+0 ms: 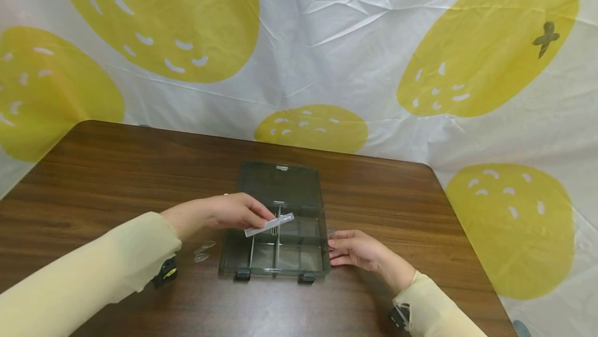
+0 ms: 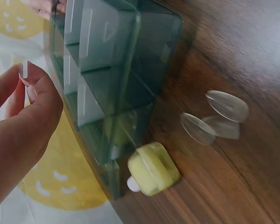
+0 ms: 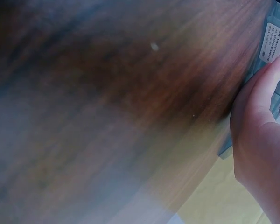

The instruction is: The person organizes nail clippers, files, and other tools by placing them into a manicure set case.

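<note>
- Fitting a clear divider strip [image 1: 269,225] into the compartment box [image 1: 280,259]: strip held over the box's middle, tilted, far end raised to the right; not yet seated, as judged from the head view.
- Held by the left hand [image 1: 224,211], pinched between thumb and fingertips at the strip's near-left end; same pinch seen in the left wrist view, strip edge [image 2: 24,70] between the fingertips.
- Best lowered upright and square to the long centre wall, both ends aligned with matching wall slots before pressing; slots too small to make out here.
- Box: smoky translucent, centre of the wooden table [image 1: 117,171], lid [image 1: 280,184] open and lying back on the far side, two latches at the near edge.
- Steadied by the right hand [image 1: 357,250], fingers straight and pressed flat against the box's right wall; worth keeping there so the box does not slide.
- Lying left of the box, apart from it: small clear leaf-shaped pieces [image 2: 214,119], untouched.
- Backdrop: white sheet with yellow fruit print [image 1: 486,46] behind the table.
</note>
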Tool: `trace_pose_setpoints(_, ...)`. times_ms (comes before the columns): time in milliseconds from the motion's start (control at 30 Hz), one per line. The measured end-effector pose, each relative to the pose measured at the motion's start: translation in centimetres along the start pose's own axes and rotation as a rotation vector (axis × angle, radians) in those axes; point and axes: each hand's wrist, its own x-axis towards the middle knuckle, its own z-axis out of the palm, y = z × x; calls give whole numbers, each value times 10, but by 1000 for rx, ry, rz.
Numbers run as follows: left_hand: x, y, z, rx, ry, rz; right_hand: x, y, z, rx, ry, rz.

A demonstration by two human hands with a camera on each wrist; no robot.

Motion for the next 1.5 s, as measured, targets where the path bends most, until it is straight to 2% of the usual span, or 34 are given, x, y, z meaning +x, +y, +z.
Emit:
trace_pose_setpoints(500,23,16,21,69,-60,-14,0,0,1,9,-8,-8)
trace_pose_setpoints(933,36,15,37,105,-111,-48,1,0,0,-4,-19,-14)
trace_pose_setpoints(1500,43,15,51,172,-99,-63,4,0,-1,6,-13,10)
